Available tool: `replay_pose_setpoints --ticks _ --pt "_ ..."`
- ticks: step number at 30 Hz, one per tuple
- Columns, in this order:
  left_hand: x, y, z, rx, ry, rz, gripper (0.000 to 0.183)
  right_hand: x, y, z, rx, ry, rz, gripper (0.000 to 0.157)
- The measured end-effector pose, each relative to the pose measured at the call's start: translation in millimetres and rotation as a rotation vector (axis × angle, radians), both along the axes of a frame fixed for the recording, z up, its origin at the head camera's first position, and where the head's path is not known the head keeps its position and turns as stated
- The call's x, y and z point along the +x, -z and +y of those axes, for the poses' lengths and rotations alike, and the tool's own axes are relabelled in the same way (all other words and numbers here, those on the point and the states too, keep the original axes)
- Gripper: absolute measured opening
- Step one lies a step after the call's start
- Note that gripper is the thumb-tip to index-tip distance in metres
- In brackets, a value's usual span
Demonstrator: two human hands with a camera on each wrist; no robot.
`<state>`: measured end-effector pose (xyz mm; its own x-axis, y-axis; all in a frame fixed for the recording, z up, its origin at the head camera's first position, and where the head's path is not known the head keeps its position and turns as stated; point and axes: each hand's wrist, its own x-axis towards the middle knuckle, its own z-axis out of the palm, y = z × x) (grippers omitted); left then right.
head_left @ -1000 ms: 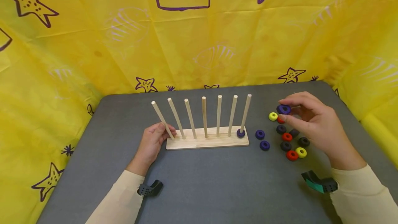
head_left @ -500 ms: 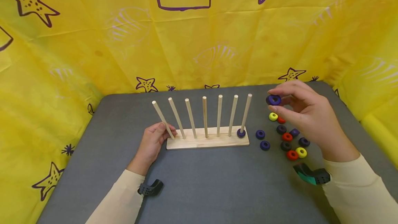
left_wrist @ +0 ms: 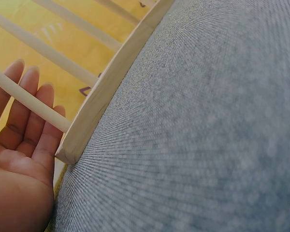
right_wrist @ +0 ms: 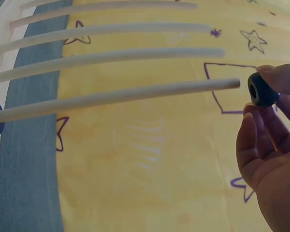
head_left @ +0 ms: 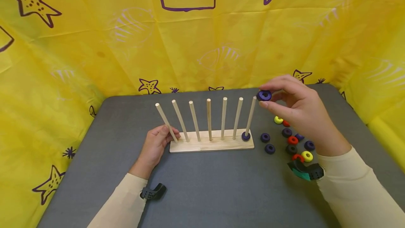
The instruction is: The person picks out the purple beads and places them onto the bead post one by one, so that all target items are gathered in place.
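Observation:
A wooden peg rack [head_left: 212,145] with a row of upright pegs stands on the table. My left hand [head_left: 155,146] is at its left end, thumb and fingers on either side of the end peg [left_wrist: 31,101]; the left wrist view shows the fingers behind that peg. Between thumb and fingertips, my right hand [head_left: 295,105] pinches a dark purple ring [head_left: 264,95]. It is up beside the top of the rightmost peg [right_wrist: 121,96], with a small gap between ring and peg tip in the right wrist view. Another purple ring [head_left: 245,136] sits at that peg's foot.
Two purple rings [head_left: 265,137] lie just right of the rack. Farther right are more loose rings: red [head_left: 292,140], yellow [head_left: 307,156] and dark ones [head_left: 291,149], partly under the right forearm. A yellow patterned cloth [head_left: 177,52] hangs behind the grey table [head_left: 209,185].
My right hand has carried the purple ring up and left from above the loose rings to the top of the rightmost peg. The left hand has stayed at the rack's left end.

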<state>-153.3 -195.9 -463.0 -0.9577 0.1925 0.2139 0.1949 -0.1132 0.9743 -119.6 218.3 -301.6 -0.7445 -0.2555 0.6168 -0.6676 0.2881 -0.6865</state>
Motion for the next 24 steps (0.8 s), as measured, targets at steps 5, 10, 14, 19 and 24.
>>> replay_pose_setpoints --ticks 5,10,14,19,24 --pt "0.3 -0.2 0.1 -0.003 0.005 0.011 0.055 -2.6 -0.4 -5.4 -0.004 -0.010 -0.015 0.048" --pt "-0.2 0.7 -0.6 -0.009 0.006 0.011 0.055 -4.8 -1.1 -9.4 0.003 0.003 -0.042 0.045" --pt "0.1 0.4 -0.6 -0.008 0.007 0.012 0.055 -6.9 -0.1 -11.1 0.002 -0.003 -0.058 0.044" --pt "0.2 0.7 -0.7 -0.014 0.003 0.009 0.054 -8.5 2.4 -11.1 0.023 0.009 -0.068 0.042" --pt "0.2 0.9 -0.7 -0.019 0.002 0.010 0.054 -9.2 3.1 -9.7 0.046 0.038 -0.072 0.039"
